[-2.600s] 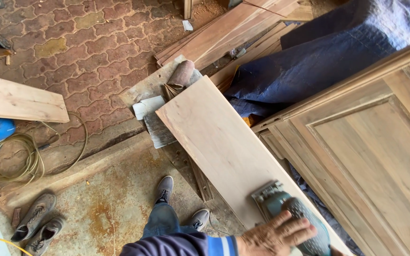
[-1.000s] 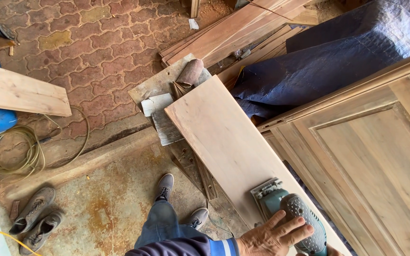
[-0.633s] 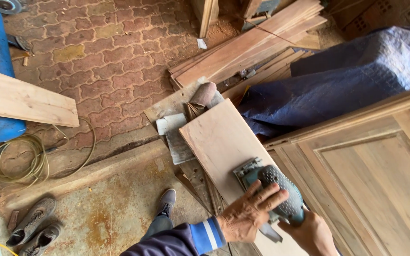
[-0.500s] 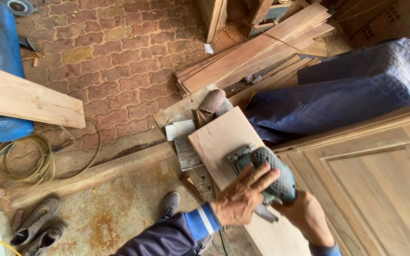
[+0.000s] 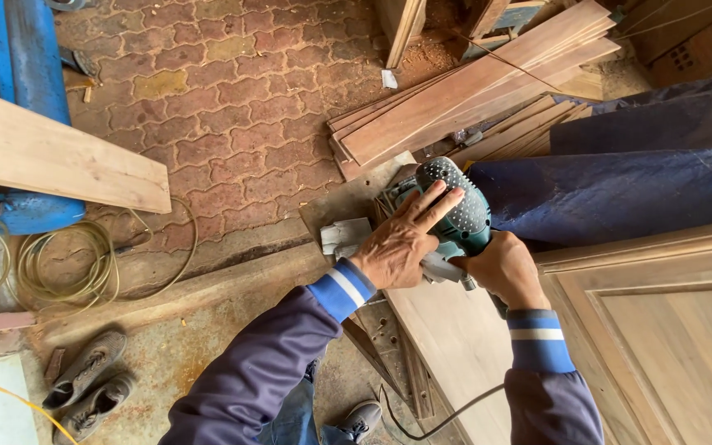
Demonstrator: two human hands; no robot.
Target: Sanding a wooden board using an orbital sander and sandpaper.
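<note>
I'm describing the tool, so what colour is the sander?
Teal green sander with a dotted grey top, seen from the head view.

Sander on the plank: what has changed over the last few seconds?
The green sander has travelled from the near end of the plank to its far end. The left hand stays pressed on top; the right hand, earlier mostly out of view, now grips the rear. The plank, the panelled door and the shoes have not moved.
</note>
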